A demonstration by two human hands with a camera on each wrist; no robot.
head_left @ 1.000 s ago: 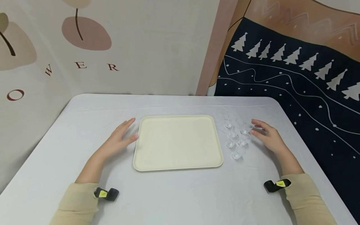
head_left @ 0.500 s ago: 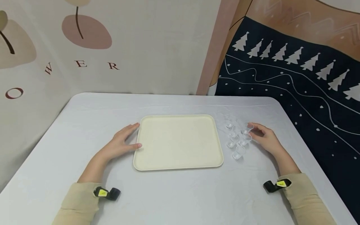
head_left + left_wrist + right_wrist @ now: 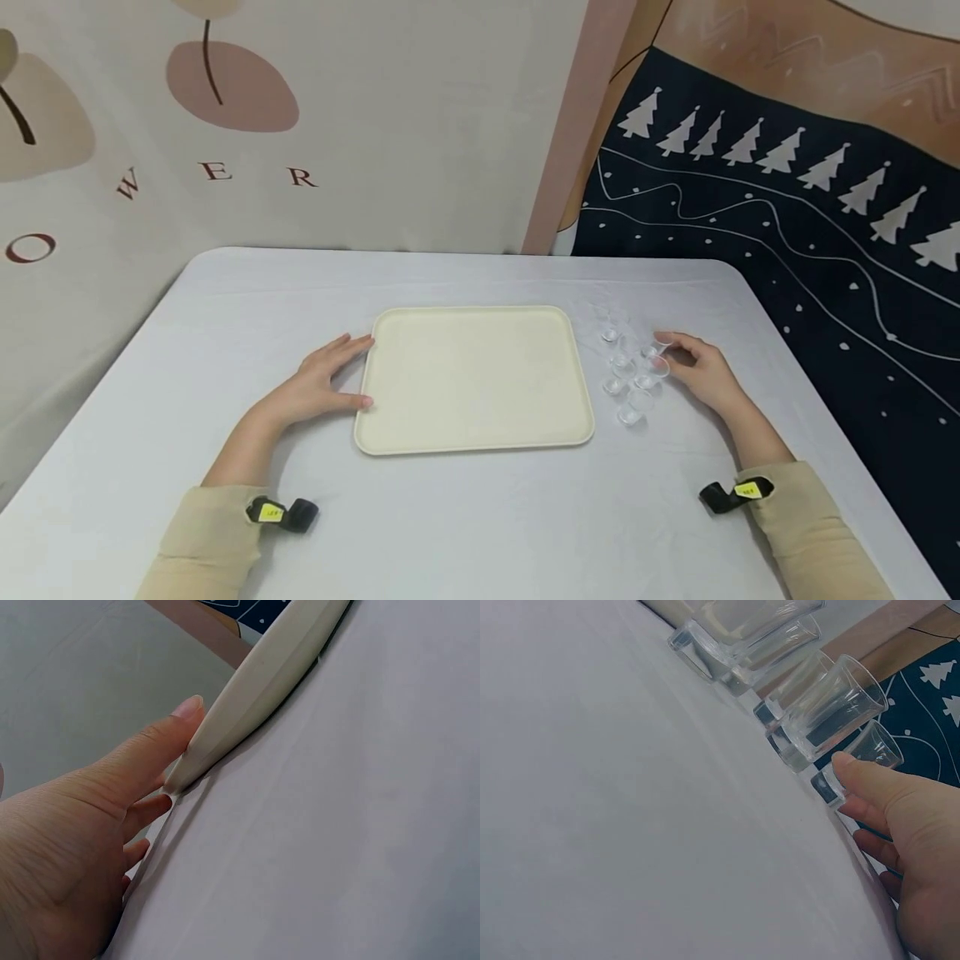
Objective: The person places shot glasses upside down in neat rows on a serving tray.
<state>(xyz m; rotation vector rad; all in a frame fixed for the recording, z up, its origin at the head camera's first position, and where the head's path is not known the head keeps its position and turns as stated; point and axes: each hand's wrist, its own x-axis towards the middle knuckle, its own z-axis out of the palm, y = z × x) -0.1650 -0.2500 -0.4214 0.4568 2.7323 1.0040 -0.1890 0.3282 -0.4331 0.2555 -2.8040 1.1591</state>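
A cream rectangular tray point(image 3: 476, 379) lies on the white table. At its left edge rests my left hand point(image 3: 309, 388), fingers spread and fairly straight; in the left wrist view the thumb point(image 3: 161, 742) touches the tray's rim point(image 3: 259, 682). To the right of the tray stands a group of small clear shot glasses point(image 3: 634, 408). My right hand point(image 3: 705, 372) is at the group's far right side. In the right wrist view its thumb and fingers pinch one shot glass point(image 3: 877, 746), which stands behind a nearer glass point(image 3: 829, 712). The fingertips behind the pinched glass are partly hidden.
A white cloth point(image 3: 480, 525) covers the table. A pale printed wall hanging point(image 3: 420, 125) rises behind it, and a dark one with white trees point(image 3: 750, 208) hangs at the right. Each sleeve wears a black wrist camera point(image 3: 285, 513).
My right hand has moved left to the glasses and closed its fingers on one. The left hand has moved in to touch the tray's left edge. Tray and other glasses look unmoved.
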